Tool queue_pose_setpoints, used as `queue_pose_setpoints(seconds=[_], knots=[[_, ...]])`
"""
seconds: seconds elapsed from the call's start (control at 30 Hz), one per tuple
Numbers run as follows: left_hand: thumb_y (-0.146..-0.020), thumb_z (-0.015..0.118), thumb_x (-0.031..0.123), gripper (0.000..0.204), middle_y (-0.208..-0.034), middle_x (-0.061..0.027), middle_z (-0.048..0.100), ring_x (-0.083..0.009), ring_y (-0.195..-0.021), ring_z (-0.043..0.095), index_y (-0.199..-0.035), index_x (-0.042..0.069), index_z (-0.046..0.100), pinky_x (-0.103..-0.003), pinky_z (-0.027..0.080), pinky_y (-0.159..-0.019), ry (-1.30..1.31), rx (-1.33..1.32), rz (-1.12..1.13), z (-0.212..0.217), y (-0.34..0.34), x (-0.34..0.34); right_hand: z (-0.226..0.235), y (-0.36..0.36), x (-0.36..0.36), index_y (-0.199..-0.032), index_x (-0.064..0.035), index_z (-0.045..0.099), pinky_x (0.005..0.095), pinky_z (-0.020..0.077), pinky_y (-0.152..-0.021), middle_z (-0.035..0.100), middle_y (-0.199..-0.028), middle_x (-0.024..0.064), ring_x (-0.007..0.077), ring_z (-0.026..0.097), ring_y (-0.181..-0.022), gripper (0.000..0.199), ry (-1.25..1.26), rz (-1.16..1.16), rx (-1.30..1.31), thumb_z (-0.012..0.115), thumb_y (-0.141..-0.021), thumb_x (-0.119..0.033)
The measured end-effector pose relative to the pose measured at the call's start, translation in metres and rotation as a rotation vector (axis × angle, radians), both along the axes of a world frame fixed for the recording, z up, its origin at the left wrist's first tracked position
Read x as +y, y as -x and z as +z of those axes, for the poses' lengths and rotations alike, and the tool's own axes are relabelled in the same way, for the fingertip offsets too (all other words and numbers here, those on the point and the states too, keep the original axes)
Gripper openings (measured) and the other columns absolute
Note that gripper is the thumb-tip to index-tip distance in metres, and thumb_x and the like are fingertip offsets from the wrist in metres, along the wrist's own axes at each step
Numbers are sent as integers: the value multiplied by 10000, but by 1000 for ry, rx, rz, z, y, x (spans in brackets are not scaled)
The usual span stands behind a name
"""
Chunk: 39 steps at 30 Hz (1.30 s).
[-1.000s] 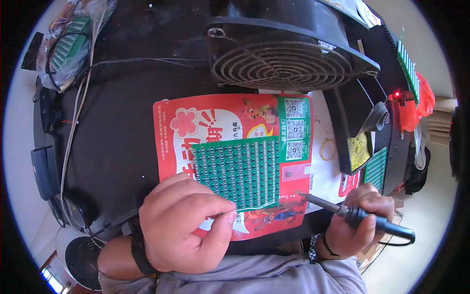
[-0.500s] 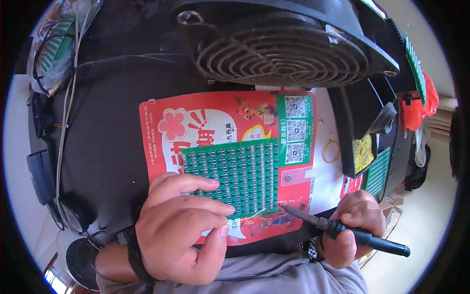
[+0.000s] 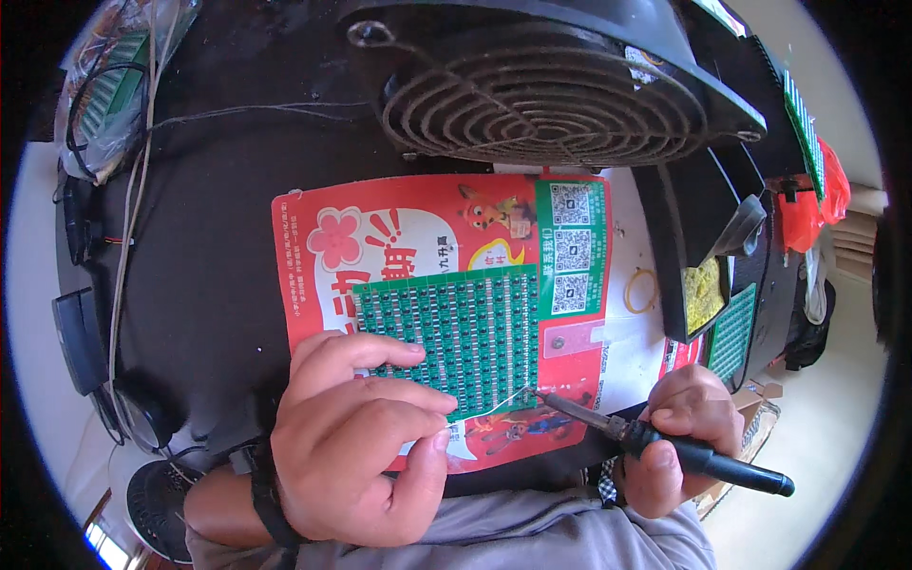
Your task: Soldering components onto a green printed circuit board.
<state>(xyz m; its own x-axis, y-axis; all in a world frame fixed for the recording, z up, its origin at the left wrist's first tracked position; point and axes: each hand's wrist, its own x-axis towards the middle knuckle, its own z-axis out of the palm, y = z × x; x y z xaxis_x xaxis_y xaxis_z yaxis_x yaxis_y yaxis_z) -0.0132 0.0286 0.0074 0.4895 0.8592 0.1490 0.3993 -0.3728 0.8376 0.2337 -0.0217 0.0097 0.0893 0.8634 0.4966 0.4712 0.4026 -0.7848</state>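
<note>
A green circuit board (image 3: 446, 328) with dense rows of small components lies on a red printed sheet (image 3: 318, 266). My left hand (image 3: 356, 446) rests over the board's near left corner, its fingers bent. Thumb and forefinger pinch a thin solder wire (image 3: 496, 411), which reaches across the near edge to the board's lower right corner. In my right hand (image 3: 689, 432) is a soldering iron (image 3: 712, 461), gripped by its black handle. The iron's tip meets that same corner, close to the wire's end; whether the two touch is too small to tell.
A black fan with a round grille (image 3: 551, 114) stands beyond the sheet. To the right are a black holder with a yellow sponge (image 3: 704, 296), another green board (image 3: 733, 332) and a yellowish ring (image 3: 641, 291). Cables (image 3: 133, 228) and a bagged board (image 3: 114, 90) lie left.
The iron's tip has shifted slightly up and left onto the board's corner. The solder wire's end has moved a little up and right, closer to the tip.
</note>
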Motion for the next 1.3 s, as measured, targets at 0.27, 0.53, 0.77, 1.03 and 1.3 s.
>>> queue_pose_setpoints(seconds=[0.27, 0.53, 0.77, 1.03, 1.3], knots=[[-647, 615, -5, 122, -776, -98, 688, -317, -840, 617, -746, 54, 575, -410, 478, -782, -1, -4, -5, 0, 0, 0, 1, 1, 0, -723, 1, 554, 289, 385, -386, 505, -492, 70, 179, 473, -387, 247, 1, -11, 13, 718, -662, -174], [-656, 617, -6, 124, -789, -93, 690, -311, -851, 619, -758, 54, 580, -404, 480, -784, 14, -18, 8, 0, 1, 0, -5, 2, -3, -721, 2, 553, 291, 366, -380, 492, -481, 62, 176, 453, -372, 271, -86, -113, 37, 714, -664, -209], [-659, 618, -15, 131, -788, -94, 690, -314, -852, 619, -765, 53, 583, -398, 481, -794, 17, 10, 11, 2, 0, 1, -1, 2, 0, -726, 1, 554, 290, 365, -382, 492, -482, 65, 176, 457, -379, 261, -29, -79, 3, 710, -660, -198], [-652, 629, -12, 139, -792, -99, 693, -313, -849, 619, -770, 50, 589, -398, 481, -791, 17, 21, 17, 1, -1, 0, 1, 1, 0, -744, 3, 555, 293, 380, -392, 497, -487, 69, 182, 469, -392, 252, 10, -27, -16, 713, -665, -177], [-652, 628, -16, 136, -789, -100, 692, -316, -835, 618, -766, 47, 588, -400, 483, -782, 8, 16, 22, 0, -2, 0, 0, 2, 1, -737, 9, 549, 285, 374, -390, 498, -488, 72, 178, 467, -391, 260, 9, -28, -2, 717, -671, -178]])
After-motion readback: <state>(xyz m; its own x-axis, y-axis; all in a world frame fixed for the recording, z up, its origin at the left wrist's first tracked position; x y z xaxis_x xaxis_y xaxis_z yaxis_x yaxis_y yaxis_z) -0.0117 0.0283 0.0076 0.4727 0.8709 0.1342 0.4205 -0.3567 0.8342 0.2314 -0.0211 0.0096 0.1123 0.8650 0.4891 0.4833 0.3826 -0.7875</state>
